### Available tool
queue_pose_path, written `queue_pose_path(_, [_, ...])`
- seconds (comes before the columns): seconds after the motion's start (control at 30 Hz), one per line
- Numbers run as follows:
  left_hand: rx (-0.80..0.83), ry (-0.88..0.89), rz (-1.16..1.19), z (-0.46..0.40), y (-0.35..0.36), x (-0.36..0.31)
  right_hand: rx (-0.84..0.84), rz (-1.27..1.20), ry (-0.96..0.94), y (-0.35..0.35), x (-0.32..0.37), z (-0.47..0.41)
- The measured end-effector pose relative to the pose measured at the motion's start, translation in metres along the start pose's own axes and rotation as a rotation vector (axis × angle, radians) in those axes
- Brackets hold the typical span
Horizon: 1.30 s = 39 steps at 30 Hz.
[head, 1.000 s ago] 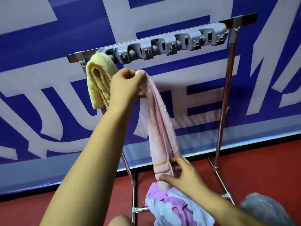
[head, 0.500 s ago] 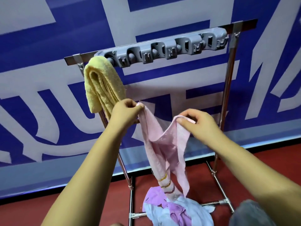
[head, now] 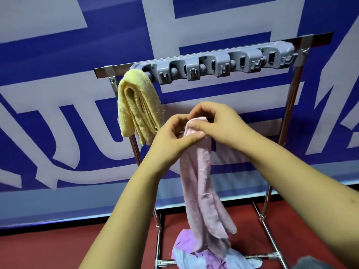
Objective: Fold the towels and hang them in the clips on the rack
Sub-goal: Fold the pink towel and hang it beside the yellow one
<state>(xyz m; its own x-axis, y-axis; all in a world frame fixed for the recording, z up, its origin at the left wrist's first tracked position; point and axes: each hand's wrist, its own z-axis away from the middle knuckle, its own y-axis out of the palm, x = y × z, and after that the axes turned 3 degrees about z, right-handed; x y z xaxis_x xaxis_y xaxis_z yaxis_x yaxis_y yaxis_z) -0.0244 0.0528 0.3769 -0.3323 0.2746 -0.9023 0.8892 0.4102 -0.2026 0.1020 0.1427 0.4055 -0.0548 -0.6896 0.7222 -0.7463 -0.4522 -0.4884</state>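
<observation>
Both hands meet at the top of the pink towel [head: 196, 171], in front of the rack [head: 289, 105] and below its grey clip strip [head: 213, 65]. The left hand [head: 172, 136] pinches the fold with its thumb laid across it, and the right hand [head: 215, 121] curls over the same bunched end — likely to hold the doubled layers together for a clip. The towel hangs as a long, narrow, rumpled band, its tail reaching the heap of purple and pale-blue cloths [head: 204, 255] on the floor. A folded yellow towel [head: 138, 109] hangs from the leftmost clip.
</observation>
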Motion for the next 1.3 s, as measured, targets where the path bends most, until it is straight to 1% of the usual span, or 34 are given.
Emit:
queue_pose_path(0.1, [0.009, 0.012, -0.014, 0.002, -0.001, 0.001, -0.014, -0.147, 0.054, 0.001, -0.007, 0.003])
queue_pose_path(0.13, [-0.004, 0.020, -0.019, 0.003, 0.000, 0.000, -0.017, -0.191, 0.071, 0.002, -0.009, 0.006])
queue_pose_path(0.23, [-0.074, 0.038, -0.040, 0.004, 0.002, 0.003, -0.033, -0.439, 0.157, 0.008, -0.021, 0.021])
queue_pose_path(0.27, [-0.100, 0.037, -0.032, 0.005, 0.003, 0.003, -0.005, -0.492, 0.206, 0.011, -0.027, 0.029])
queue_pose_path(0.3, [-0.121, 0.037, -0.015, 0.005, 0.004, 0.003, 0.048, -0.495, 0.236, 0.015, -0.034, 0.038])
queue_pose_path(0.37, [-0.161, 0.037, 0.007, 0.003, 0.005, 0.003, 0.161, -0.406, 0.260, 0.023, -0.050, 0.054])
queue_pose_path(0.4, [-0.177, 0.038, 0.013, 0.003, 0.004, 0.003, 0.190, -0.350, 0.278, 0.027, -0.057, 0.061])
queue_pose_path(0.53, [-0.227, 0.014, 0.040, 0.000, -0.003, 0.005, 0.183, -0.188, 0.276, 0.018, -0.080, 0.069])
queue_pose_path(0.6, [-0.258, 0.009, 0.055, 0.002, -0.008, 0.006, 0.275, -0.031, 0.246, 0.008, -0.086, 0.068])
queue_pose_path(0.7, [-0.290, 0.008, 0.038, 0.007, -0.020, 0.008, 0.483, 0.251, 0.261, 0.000, -0.108, 0.072])
queue_pose_path(0.77, [-0.319, -0.003, 0.020, 0.010, -0.030, 0.008, 0.515, 0.326, 0.295, -0.004, -0.119, 0.077])
queue_pose_path(0.93, [-0.449, -0.017, 0.082, 0.016, -0.055, 0.009, 0.380, 0.431, 0.279, -0.036, -0.123, 0.072])
queue_pose_path(1.03, [-0.508, -0.029, 0.132, 0.016, -0.065, 0.011, 0.273, 0.423, 0.278, -0.048, -0.130, 0.067])
queue_pose_path(1.13, [-0.525, -0.037, 0.185, 0.016, -0.073, 0.013, 0.106, 0.403, 0.294, -0.054, -0.133, 0.062])
queue_pose_path(1.2, [-0.517, -0.045, 0.206, 0.016, -0.078, 0.014, -0.025, 0.394, 0.259, -0.058, -0.130, 0.056])
queue_pose_path(1.27, [-0.522, -0.035, 0.235, 0.015, -0.082, 0.013, -0.184, 0.288, 0.249, -0.062, -0.123, 0.050])
queue_pose_path(1.3, [-0.533, -0.020, 0.259, 0.015, -0.084, 0.012, -0.260, 0.171, 0.271, -0.064, -0.119, 0.048])
